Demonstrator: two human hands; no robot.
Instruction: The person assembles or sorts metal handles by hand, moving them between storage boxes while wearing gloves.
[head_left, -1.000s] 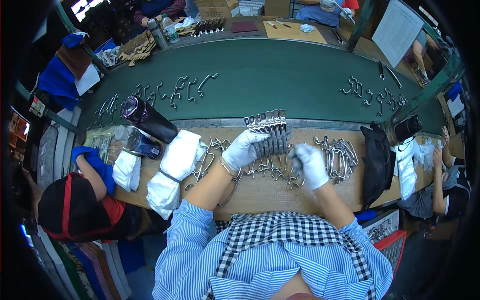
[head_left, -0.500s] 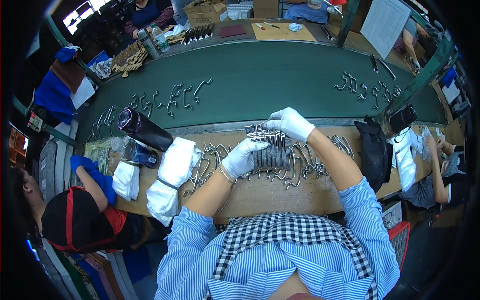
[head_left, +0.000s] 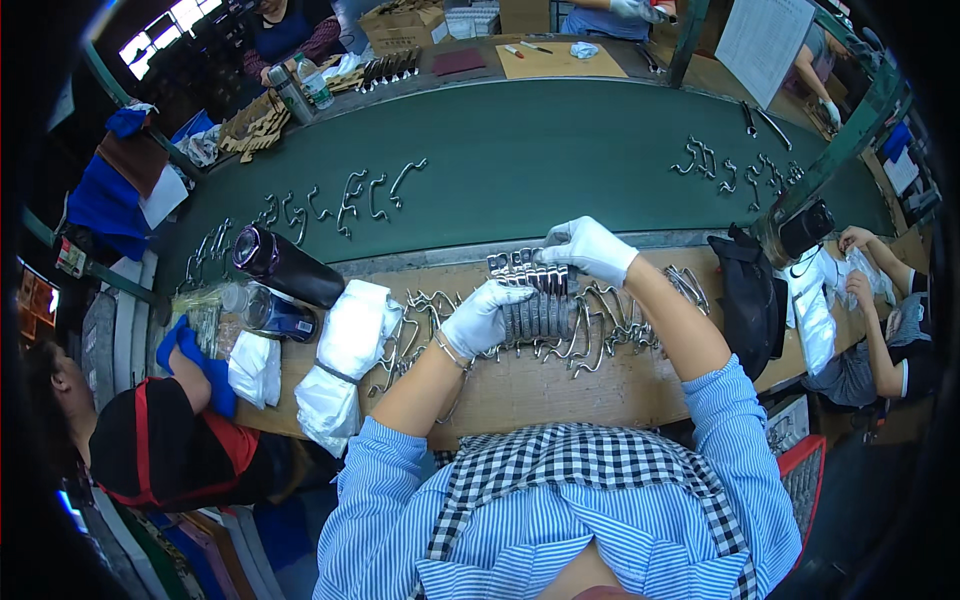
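Note:
White gloves cover both my hands. My left hand [head_left: 478, 318] is closed on the left side of a bundle of metal pieces [head_left: 532, 310], lined up side by side, with shiny flat ends up and grey, rough-looking shafts below. At the bundle's upper right corner, the bent fingers of my right hand [head_left: 590, 250] close on the shiny ends; its fingertips are partly hidden. Bent shiny metal rods [head_left: 595, 335] lie on the wooden bench around and behind the bundle.
Beyond the bench runs a green belt [head_left: 500, 150] carrying scattered bent rods [head_left: 352, 200]. A black flask [head_left: 285, 265], a clear bottle [head_left: 268, 312] and white wrapped bundles [head_left: 345, 350] stand left; a black bag [head_left: 745, 300] lies right. Co-workers sit on both sides and across.
My right hand has shifted slightly right along the shiny ends, and more of them show now. My left hand keeps its hold. The co-worker at right has raised a hand.

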